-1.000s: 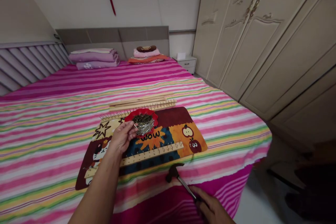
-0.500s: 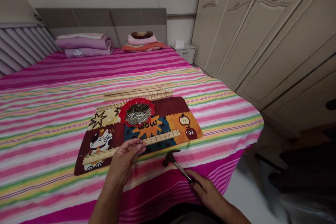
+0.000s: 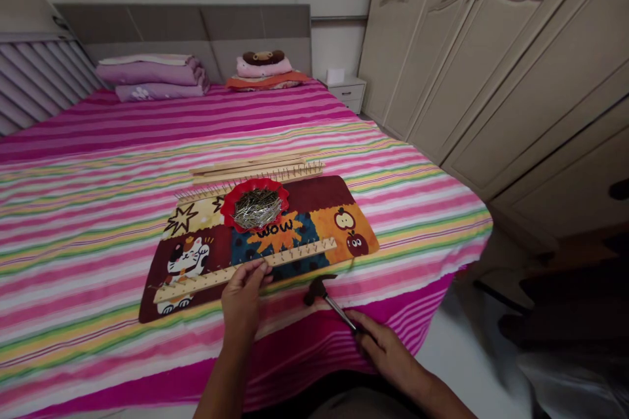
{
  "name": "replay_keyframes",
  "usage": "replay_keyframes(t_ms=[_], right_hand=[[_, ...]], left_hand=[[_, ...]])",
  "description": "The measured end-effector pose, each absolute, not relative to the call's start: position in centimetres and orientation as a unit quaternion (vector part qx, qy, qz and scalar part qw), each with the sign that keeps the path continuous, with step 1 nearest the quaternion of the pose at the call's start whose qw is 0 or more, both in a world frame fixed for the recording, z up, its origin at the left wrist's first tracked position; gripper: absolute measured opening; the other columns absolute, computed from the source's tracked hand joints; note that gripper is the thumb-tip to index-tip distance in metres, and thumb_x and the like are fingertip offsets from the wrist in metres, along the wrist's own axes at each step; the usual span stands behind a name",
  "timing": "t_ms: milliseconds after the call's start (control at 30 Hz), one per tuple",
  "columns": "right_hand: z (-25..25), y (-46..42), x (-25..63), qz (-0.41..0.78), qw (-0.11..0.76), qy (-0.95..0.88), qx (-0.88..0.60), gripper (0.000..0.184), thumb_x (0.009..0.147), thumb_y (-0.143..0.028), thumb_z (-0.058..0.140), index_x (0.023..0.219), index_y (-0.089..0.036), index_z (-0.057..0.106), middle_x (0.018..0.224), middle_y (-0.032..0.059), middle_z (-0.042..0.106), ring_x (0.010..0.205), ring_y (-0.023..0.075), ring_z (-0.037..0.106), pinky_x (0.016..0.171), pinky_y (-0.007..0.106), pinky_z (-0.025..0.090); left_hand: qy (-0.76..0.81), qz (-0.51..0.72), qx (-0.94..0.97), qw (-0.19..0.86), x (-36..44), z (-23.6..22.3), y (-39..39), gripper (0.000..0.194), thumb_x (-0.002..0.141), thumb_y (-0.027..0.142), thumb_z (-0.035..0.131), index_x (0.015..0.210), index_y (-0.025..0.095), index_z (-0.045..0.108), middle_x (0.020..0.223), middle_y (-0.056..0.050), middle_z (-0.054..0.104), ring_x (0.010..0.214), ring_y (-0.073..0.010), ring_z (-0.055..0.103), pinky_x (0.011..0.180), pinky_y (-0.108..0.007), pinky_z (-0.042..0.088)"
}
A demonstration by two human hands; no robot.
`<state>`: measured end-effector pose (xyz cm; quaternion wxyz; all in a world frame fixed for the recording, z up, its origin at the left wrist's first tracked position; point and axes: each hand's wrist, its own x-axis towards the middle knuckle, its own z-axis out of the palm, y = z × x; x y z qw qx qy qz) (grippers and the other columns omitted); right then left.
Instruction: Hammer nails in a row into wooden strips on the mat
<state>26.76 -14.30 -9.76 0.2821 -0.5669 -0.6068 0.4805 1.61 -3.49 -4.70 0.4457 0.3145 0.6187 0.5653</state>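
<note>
My left hand (image 3: 244,294) is at the middle of a nail-studded wooden strip (image 3: 299,253), its thumb and fingertips pinched together over the near edge. Whatever sits between those fingertips is too small to make out. Nails stand along the strip on both sides of the hand, some of them leaning. In my right hand (image 3: 386,346) is a hammer (image 3: 339,311), gripped by its handle, with the dark head pointing forward and left, just short of the mat. Behind the strip stands a red scalloped bowl (image 3: 228,218) full of loose nails (image 3: 258,209).
A patterned mat (image 3: 327,195) lies under the strip and bowl on the striped bed (image 3: 422,209). Beyond the bowl are another strip with upright nails (image 3: 295,174) and several plain wooden strips (image 3: 246,165). Folded bedding (image 3: 152,75) is by the headboard; a wardrobe (image 3: 466,65) stands right.
My left hand has shifted slightly right along the strip, uncovering more of its left part. The hammer stays low in my right hand, and the whole view has tilted slightly.
</note>
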Motion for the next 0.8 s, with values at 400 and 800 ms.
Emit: replay_keyframes(t_ms=[400, 800], right_hand=[[-9.8, -14.5, 26.8, 0.483, 0.289, -0.598, -0.571, 0.045, 0.084, -0.02, 0.044, 0.127, -0.016, 0.057, 0.119, 0.0075, 0.067, 0.106, 0.0236, 0.063, 0.093, 0.035, 0.048], [-9.7, -14.3, 26.7, 0.489, 0.281, -0.599, -0.568, 0.046, 0.084, -0.023, 0.043, 0.127, -0.014, 0.056, 0.122, 0.0097, 0.065, 0.113, 0.0241, 0.059, 0.1, 0.037, 0.042]], left_hand=[[0.642, 0.558, 0.334, 0.406, 2.6, -4.9, -3.2, 0.029, 0.064, 0.037, 0.069, 0.084, 0.017, 0.067, 0.076, -0.001, 0.069, 0.07, -0.0139, 0.065, 0.064, -0.026, 0.054], [0.668, 0.517, 0.419, 0.334, 2.6, -5.8, -3.0, 0.033, 0.067, 0.045, 0.061, 0.084, 0.018, 0.067, 0.073, -0.001, 0.067, 0.062, -0.0138, 0.063, 0.062, -0.028, 0.054]])
